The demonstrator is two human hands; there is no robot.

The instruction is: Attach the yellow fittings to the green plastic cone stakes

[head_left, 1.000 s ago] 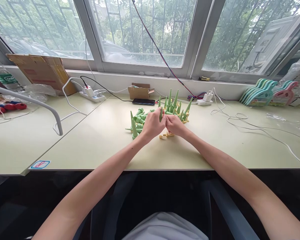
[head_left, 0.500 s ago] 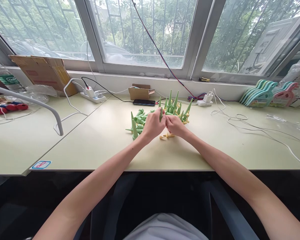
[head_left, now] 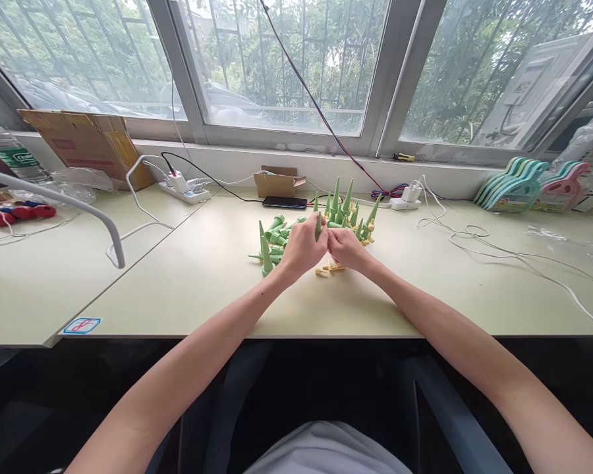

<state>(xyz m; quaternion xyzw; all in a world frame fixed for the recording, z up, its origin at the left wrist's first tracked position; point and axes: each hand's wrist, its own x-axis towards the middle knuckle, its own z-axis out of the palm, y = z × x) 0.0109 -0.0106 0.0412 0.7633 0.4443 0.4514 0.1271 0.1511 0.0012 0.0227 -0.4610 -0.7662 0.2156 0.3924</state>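
My left hand [head_left: 304, 245] is closed round a green plastic spike [head_left: 318, 226], whose pointed tip sticks up past the fingers. Pressed against it, my right hand [head_left: 346, 247] is also closed, but its fingers hide whatever they pinch. To the left lies a heap of green cone-shaped spikes [head_left: 277, 238], with a couple standing upright at its near side. Behind the right hand stand several more green spikes [head_left: 346, 197], with small yellow pieces [head_left: 370, 227] around their bases. Loose yellow plastic pieces [head_left: 332, 268] rest on the table just below my hands.
A black phone [head_left: 284, 202] lies before a small cardboard box [head_left: 278, 182] at the back. Power strips [head_left: 185, 191] and white cables [head_left: 474, 234] run along the table [head_left: 178, 289]. Teal and pink plastic hangers [head_left: 511, 185] stand at right; a grey metal tube [head_left: 69, 197] juts in at left.
Both hands stay together in the same place, with the green spike still in the left. Only the camera view has shifted very slightly; nothing on the table has visibly moved.
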